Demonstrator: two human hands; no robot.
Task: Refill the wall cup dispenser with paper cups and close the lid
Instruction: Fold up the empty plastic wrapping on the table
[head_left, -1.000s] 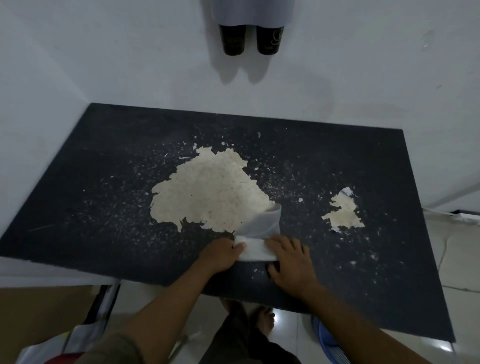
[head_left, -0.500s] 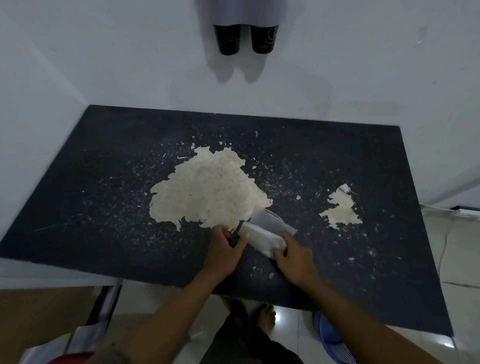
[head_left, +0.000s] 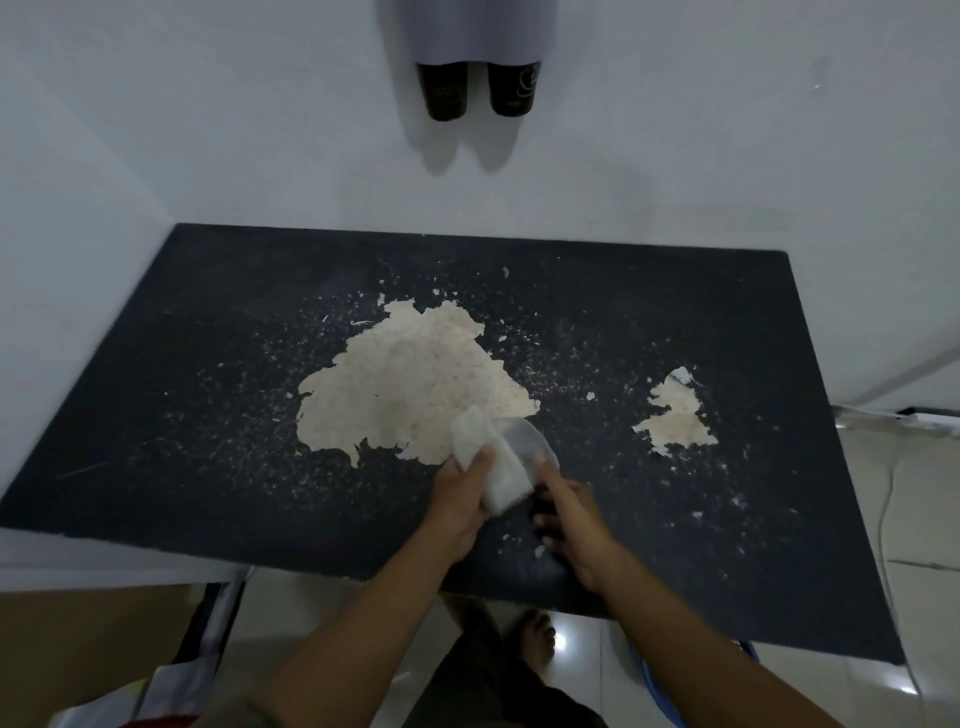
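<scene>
Left hand (head_left: 460, 499) and right hand (head_left: 571, 525) grip a crinkly translucent plastic sleeve (head_left: 498, 457).

table (head_left: 218, 415): matt black, worn | floor (head_left: 924, 519): glossy tile | sleeve (head_left: 496, 457): translucent plastic

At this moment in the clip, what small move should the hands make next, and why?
Probably pull the plastic wrap off the white stack. The left hand grips the stack above the dark table, and the right hand is at the loose wrap. The wall dispenser shows two dark cups at its bottom, so loading likely waits on unwrapping.
</scene>
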